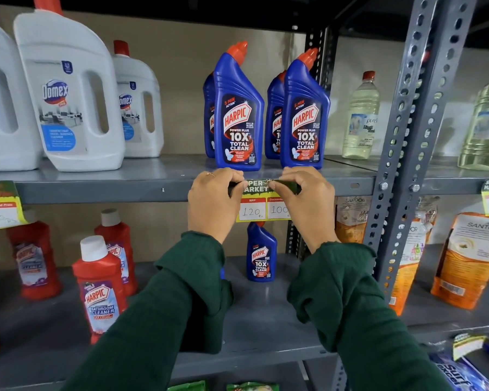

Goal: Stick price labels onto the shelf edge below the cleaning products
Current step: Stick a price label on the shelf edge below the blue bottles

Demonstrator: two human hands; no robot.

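My left hand (213, 200) and right hand (304, 200), in green sleeves, pinch the top strip of a price label (261, 203) against the front edge of the shelf (110, 190). I read "MRF 120" and "Discounted 100"; my fingers cover part of "SUPER MARKET". Just behind, at that edge, stand blue Harpic bottles (239, 114), "10X TOTAL CLEAN". Left are white Domex jugs (65, 91), one cut off.
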